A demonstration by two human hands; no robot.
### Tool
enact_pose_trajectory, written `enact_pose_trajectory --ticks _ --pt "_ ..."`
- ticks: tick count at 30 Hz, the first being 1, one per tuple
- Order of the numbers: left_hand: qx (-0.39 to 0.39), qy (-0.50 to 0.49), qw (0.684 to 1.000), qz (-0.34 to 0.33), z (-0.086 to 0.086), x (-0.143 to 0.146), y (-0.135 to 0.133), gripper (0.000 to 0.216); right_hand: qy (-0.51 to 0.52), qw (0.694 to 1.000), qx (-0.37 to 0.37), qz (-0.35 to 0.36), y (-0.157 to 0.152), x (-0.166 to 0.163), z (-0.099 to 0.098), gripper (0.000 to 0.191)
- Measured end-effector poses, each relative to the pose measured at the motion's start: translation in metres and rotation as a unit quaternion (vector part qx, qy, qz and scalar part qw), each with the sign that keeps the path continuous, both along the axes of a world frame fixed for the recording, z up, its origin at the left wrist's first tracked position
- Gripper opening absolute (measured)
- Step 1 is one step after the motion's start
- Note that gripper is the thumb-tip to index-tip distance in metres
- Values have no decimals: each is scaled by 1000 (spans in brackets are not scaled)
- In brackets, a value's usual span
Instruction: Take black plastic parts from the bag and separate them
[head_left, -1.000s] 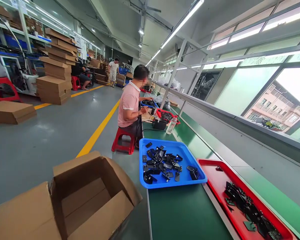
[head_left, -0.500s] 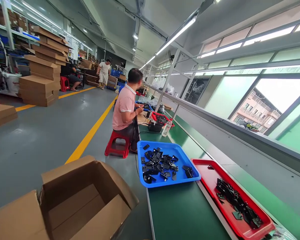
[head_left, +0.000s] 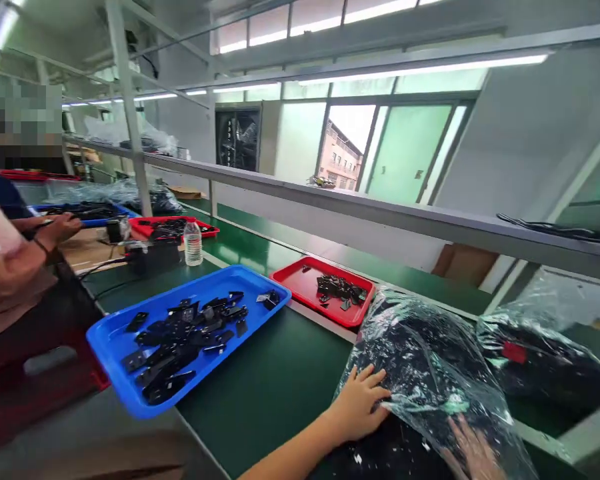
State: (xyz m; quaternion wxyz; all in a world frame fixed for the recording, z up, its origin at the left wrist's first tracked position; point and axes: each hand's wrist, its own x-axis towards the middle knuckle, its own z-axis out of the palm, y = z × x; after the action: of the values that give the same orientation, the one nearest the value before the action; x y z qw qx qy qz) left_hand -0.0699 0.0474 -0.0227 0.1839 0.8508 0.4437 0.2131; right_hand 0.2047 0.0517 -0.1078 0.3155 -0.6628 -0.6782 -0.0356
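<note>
A large clear plastic bag full of black parts lies on the green bench at the lower right. My left hand rests against its near left side, fingers spread over the film. Lower down and to the right, my right hand is slightly blurred, its fingers stretched out on or just under the plastic; I cannot tell which. Dark material with small white specks shows between my hands. Left of the bag, a blue tray holds many loose black metal-looking pieces. Behind it, a red tray contains more of them.
A second bag of black parts lies to the right. A water bottle stands beyond the blue tray. At the left sits a co-worker on a red stool. A shelf rail runs above the green bench.
My view has swung right and closer to the bench. Both my hands and the plastic bag have come into sight; the open cardboard box at lower left has mostly gone from view.
</note>
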Motion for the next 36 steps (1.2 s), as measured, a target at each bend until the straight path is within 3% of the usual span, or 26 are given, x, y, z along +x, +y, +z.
enact_pose_trajectory --ticks 3,11,22,36 --pt "-8 16 1000 -17 10 1 5 39 49 998 -29 23 -25 1 -15 75" --pt "72 79 994 -30 8 5 28 40 52 996 -50 55 -30 -15 20 54" --pt "108 89 989 -43 -1 4 39 44 70 990 -110 48 -40 -16 41 61" --pt "102 92 989 -50 1 3 37 45 96 985 -133 51 -47 -15 51 58"
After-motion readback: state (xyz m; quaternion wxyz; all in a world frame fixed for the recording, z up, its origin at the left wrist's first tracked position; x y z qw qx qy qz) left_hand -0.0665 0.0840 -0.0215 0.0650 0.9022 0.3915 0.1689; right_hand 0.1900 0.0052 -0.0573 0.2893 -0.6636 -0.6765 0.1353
